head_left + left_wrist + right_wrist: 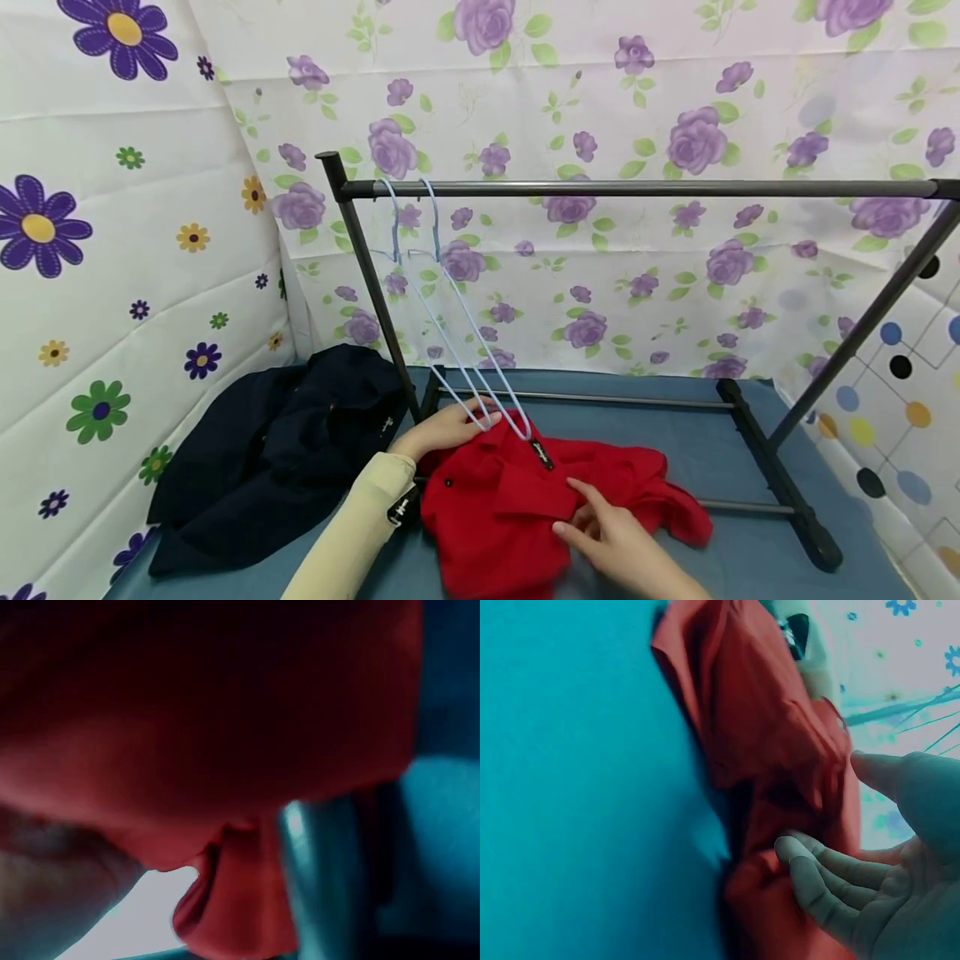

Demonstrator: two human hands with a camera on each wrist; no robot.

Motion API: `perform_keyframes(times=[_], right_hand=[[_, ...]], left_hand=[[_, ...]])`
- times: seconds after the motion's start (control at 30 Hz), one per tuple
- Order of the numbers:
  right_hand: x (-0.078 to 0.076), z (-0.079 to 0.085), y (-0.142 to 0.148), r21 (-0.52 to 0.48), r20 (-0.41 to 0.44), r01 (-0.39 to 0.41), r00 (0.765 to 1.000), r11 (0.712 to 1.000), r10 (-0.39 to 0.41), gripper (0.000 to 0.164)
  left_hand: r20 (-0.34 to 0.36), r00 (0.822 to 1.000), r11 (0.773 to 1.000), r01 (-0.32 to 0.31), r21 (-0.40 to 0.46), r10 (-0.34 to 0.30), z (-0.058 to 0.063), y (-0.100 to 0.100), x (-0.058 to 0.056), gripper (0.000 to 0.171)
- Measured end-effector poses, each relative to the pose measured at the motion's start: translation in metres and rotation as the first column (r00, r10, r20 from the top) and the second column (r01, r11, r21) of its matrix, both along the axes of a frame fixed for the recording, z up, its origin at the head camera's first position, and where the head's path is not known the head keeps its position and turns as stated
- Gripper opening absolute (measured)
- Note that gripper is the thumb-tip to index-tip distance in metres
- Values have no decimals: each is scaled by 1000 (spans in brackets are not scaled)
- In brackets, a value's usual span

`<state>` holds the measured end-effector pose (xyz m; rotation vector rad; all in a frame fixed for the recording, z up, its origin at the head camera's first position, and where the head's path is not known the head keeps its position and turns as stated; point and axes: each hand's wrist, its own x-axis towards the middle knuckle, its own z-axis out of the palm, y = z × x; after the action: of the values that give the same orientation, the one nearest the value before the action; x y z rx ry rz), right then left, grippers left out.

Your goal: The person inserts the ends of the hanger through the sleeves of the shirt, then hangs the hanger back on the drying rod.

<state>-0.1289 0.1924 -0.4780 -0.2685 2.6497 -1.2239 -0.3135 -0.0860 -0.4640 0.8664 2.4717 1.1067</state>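
Note:
A red garment with a small dark button and a black label lies bunched in front of the rack. My left hand holds its upper edge, right by the lower corners of two light blue hangers hooked over the rail. Whether those fingers also touch a hanger I cannot tell. Cloth fills most of the left wrist view, where part of the hand shows below it. At the garment's right side is my right hand, thumb and fingers apart. The right wrist view shows its fingers loosely bent against the red cloth.
A black clothes rack spans the blue surface, with slanted legs and low crossbars. A dark navy garment lies heaped at the left. Behind hangs a flowered cloth; printed sheets flank both sides.

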Motion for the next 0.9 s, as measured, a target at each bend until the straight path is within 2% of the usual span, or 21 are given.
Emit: perform_keyframes(times=[0.07,0.17,0.33,0.47,0.6,0.77,0.9], right_hand=[[-1,-6,-5,-25,19,-29,999,999,30,81],[-2,-12,-11,-69,32,-60,998,996,62,80],[-7,-17,-14,-146,-4,-87,996,986,88,52],[-9,-15,-9,-186,-23,-72,997,980,69,35],[-8,-2,3,-139,-86,-7,996,990,-5,35],[-10,21,23,-81,-177,75,980,994,-89,35],[-10,41,38,-25,-238,129,962,991,-131,35]], left_hand=[[8,1000,1000,11,-15,-11,-2,2,4,50],[-18,1000,1000,26,-11,-26,-3,5,8,49],[-87,996,1000,1,4,-1,-6,9,13,44],[-113,993,999,-22,49,28,-5,13,20,44],[-176,984,993,22,113,-2,4,24,31,44],[-308,950,980,97,174,-39,22,38,42,38],[-337,941,958,130,255,-38,36,44,50,37]])
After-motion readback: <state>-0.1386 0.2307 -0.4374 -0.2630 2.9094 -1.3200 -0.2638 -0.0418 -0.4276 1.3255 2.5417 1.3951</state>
